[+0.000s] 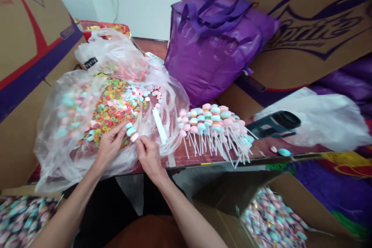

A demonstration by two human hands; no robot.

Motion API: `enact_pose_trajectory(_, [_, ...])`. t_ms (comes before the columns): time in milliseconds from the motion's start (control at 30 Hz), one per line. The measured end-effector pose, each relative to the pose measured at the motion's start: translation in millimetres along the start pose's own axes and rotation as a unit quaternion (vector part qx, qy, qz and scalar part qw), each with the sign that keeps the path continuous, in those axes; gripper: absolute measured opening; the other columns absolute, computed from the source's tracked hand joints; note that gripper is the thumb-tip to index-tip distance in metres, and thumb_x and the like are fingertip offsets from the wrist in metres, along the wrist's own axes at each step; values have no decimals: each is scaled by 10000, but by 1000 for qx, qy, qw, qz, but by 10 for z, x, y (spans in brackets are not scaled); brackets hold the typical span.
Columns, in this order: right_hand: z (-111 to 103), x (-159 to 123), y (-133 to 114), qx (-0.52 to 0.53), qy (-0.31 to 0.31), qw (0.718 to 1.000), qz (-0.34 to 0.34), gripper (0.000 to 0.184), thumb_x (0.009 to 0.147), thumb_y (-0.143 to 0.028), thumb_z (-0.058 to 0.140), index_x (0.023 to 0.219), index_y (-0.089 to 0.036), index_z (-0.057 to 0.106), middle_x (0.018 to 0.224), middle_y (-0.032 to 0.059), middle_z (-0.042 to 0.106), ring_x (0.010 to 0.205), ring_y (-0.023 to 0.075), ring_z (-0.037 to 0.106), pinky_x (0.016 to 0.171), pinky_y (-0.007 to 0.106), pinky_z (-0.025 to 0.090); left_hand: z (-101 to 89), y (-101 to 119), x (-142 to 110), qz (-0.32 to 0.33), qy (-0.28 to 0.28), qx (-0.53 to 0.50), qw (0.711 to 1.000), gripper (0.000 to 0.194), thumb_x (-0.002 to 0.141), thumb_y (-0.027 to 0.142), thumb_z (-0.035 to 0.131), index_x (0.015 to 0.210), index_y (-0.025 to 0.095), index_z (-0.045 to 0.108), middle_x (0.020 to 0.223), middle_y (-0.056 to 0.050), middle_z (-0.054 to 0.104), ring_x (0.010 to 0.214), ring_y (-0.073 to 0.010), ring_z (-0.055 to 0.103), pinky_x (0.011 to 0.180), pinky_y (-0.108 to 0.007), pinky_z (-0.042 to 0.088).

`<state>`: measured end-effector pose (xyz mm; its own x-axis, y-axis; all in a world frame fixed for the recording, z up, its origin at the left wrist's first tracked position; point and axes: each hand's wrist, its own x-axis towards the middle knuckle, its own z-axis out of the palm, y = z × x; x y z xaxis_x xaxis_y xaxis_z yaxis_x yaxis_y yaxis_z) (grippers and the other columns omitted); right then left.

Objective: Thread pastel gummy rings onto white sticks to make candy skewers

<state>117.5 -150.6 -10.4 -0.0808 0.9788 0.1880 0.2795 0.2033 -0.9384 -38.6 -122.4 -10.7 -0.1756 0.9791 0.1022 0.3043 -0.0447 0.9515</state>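
Note:
A short candy skewer (131, 132) with blue, white and pink pieces and a ring between them is held between my hands. My left hand (112, 142) pinches at its upper end, the fingertips against the blue piece. At the pink end, my right hand (149, 155) is closed in a pinch; any stick there is hidden by the fingers. Beneath them lies an opened clear plastic bag (58, 155) with loose gummy rings (109, 112) and pastel candies (139, 92). Several white sticks (159, 126) rest on the plastic, just right of my hands.
Finished-looking candy skewers (215, 118) are stacked to the right, sticks pointing at the table edge. Beyond are a dark tumbler (270, 124) on its side and a purple bag (215, 54). Cardboard boxes (26, 46) flank the table; an open carton (223, 217) below holds wrapped candies (273, 221).

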Motion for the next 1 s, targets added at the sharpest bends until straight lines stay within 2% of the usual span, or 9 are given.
enact_pose_trajectory(100, [-310,-100,-18,-22,21,1000,1,281,973,-299,450,813,-177,646,650,-42,483,603,108,442,585,221,336,-4,77,-38,-24,-10,-40,999,667,843,621,623,1324,159,649,1241,-117,719,1115,-283,685,1021,-444,543])
enact_pose_trajectory(167, [-570,-165,21,-48,93,994,11,284,978,-324,455,824,-175,641,631,-46,471,579,108,430,572,219,340,2,80,-55,-30,-6,-50,998,705,834,624,633,1350,144,621,1212,-133,727,1071,-277,698,992,-445,560])
enact_pose_trajectory(267, [-957,-204,156,-120,242,962,41,294,974,-364,461,835,-176,638,648,-26,543,599,126,489,622,233,392,8,21,-51,-5,9,-32,999,582,834,568,660,1229,143,696,1157,-121,748,1081,-270,696,1034,-442,536])
enact_pose_trajectory(333, [-1149,-184,268,-167,273,945,70,301,956,-383,464,847,-173,651,650,-7,586,581,143,511,624,253,406,4,-23,-31,28,11,1,1000,446,858,506,651,1120,156,743,1138,-105,755,1107,-264,687,1063,-426,515])
enact_pose_trajectory(400, [-1252,-135,364,-204,266,938,87,308,940,-365,450,881,-162,675,663,19,630,577,162,538,641,276,419,-3,-39,1,65,6,43,997,360,887,446,623,1077,173,757,1143,-93,754,1107,-254,686,1056,-408,515])
enact_pose_trajectory(600, [-1163,130,440,-301,197,927,104,363,934,-257,402,1064,-125,714,754,103,711,666,224,607,663,313,403,24,72,164,159,-40,184,969,295,924,313,535,1054,182,765,1107,-87,759,1024,-236,697,938,-356,538])
enact_pose_trajectory(767, [-1126,206,407,-370,161,910,93,331,942,-235,444,1045,-110,733,811,132,718,680,229,604,636,310,363,24,142,324,184,-42,270,944,277,916,242,509,1030,207,758,1055,-75,751,986,-231,671,885,-338,502])
enact_pose_trajectory(900, [-1100,80,326,-450,211,866,64,344,986,-276,456,1141,-114,716,965,151,725,745,233,619,614,305,339,47,209,493,182,-71,292,936,260,925,226,480,914,193,737,914,-61,717,838,-199,629,769,-300,446])
enact_pose_trajectory(1000, [-1021,47,236,-499,229,836,10,320,1004,-286,454,1127,-138,709,1061,147,703,852,240,631,646,300,358,209,282,717,194,-108,294,930,275,920,206,458,763,176,682,758,-31,644,721,-166,560,704,-280,384])
